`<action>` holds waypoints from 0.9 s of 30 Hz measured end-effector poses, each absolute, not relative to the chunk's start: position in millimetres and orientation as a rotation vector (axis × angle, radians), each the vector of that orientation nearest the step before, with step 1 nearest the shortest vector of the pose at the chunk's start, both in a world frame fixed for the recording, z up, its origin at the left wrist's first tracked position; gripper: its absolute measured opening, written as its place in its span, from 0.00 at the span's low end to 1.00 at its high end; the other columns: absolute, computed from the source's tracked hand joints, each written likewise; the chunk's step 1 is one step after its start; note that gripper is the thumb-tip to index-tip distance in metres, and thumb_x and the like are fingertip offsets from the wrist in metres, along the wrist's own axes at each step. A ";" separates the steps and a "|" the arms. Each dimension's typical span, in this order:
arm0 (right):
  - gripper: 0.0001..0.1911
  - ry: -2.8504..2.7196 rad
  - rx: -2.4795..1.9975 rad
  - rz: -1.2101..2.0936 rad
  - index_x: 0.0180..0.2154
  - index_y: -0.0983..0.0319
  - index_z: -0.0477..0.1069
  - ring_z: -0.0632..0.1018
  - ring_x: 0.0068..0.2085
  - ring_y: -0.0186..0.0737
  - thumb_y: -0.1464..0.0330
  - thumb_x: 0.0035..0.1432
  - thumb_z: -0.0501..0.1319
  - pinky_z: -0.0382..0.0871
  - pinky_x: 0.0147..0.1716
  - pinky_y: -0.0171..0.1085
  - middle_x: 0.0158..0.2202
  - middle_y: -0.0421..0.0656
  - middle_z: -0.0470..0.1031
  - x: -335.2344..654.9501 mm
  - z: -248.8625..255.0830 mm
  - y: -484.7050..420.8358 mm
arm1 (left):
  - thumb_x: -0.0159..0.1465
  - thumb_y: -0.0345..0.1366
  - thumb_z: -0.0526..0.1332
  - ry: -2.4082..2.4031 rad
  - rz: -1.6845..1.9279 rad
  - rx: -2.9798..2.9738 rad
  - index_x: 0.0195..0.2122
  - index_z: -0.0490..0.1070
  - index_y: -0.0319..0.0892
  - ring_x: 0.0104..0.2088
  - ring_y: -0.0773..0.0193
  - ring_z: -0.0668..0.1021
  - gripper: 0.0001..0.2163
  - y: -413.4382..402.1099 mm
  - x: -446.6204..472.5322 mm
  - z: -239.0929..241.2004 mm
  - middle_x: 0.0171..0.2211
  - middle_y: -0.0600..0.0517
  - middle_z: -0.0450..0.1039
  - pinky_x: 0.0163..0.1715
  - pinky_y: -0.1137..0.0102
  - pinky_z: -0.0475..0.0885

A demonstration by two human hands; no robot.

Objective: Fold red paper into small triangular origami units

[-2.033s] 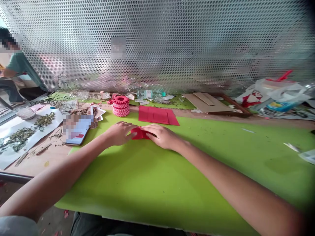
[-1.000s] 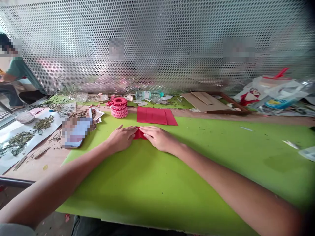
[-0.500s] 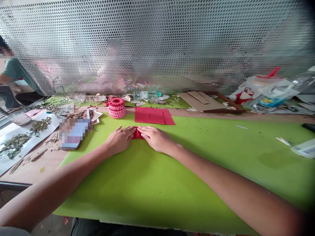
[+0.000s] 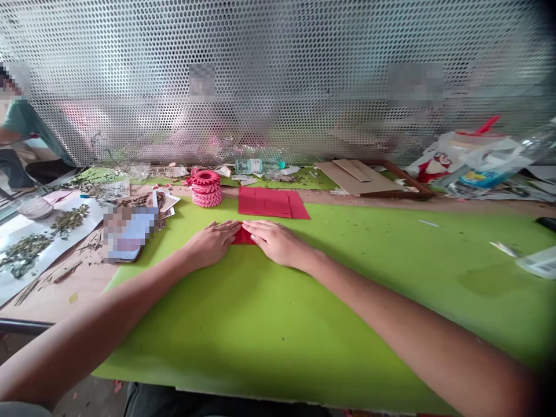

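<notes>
Both hands flattened over the folded red paper since two seconds ago

Head view: left hand (image 4: pixel 212 243) now lies lower, its thumb no longer up on the folded red paper (image 4: pixel 244 234); right hand (image 4: pixel 278 240) has flattened too. Both palm-down, fingers extended, gripping nothing, fingertips nearly meeting at the paper's far edge. Paper lies on the green-covered desk (image 4: pixel 260 324), its middle showing between the hands; ends covered, so fold count not determinable.

Beyond: red paper sheets (image 4: pixel 271 202); to their left, a stack of pink-red paper rings (image 4: pixel 207 191).

Technique, my judgement: press evenly with both hands, keep edges aligned, smooth outward from the middle; uneven pressure could skew the crease.
</notes>
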State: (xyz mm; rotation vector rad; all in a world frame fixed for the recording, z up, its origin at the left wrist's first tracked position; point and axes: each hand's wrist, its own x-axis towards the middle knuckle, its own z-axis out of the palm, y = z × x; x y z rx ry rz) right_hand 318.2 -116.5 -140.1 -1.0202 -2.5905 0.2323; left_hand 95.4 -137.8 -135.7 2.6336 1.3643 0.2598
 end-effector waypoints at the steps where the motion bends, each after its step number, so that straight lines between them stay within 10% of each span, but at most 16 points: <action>1: 0.22 -2.579 -1.013 0.238 0.60 0.65 0.67 0.69 0.62 0.49 0.70 0.68 0.50 0.62 0.64 0.53 0.62 0.48 0.67 318.1 -140.4 -116.5 | 0.71 0.36 0.42 1.366 0.263 2.630 0.67 0.57 0.41 0.68 0.60 0.59 0.25 -137.7 95.3 -135.7 0.68 0.50 0.54 0.67 0.57 0.53; 27: 0.23 -2.549 -1.201 0.211 0.61 0.62 0.66 0.69 0.63 0.45 0.66 0.69 0.49 0.61 0.64 0.51 0.63 0.44 0.65 314.7 -133.9 -127.4 | 0.71 0.36 0.42 1.533 0.235 2.527 0.67 0.57 0.46 0.68 0.62 0.58 0.24 -146.9 102.9 -131.6 0.68 0.55 0.54 0.69 0.53 0.47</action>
